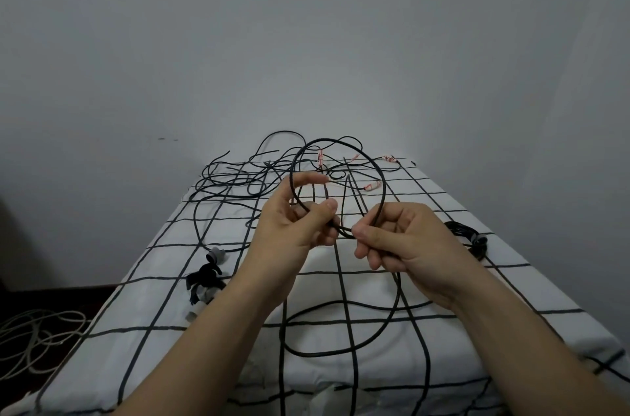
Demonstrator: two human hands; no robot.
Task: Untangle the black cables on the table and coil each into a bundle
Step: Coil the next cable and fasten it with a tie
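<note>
Black cable pinched by left hand and right hand, seemingly one loop.

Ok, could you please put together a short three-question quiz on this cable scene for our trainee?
1. True or false: both the left hand and the right hand grip the raised black cable loop.
2. Multiple choice: where does the coiled bundle lie? A) on the table, beyond the right hand; B) on the floor; C) in the left hand.
3. Fill in: the cables on the floor at the left are ____ in colour.

Key: 1 true; 2 A; 3 white.
</note>
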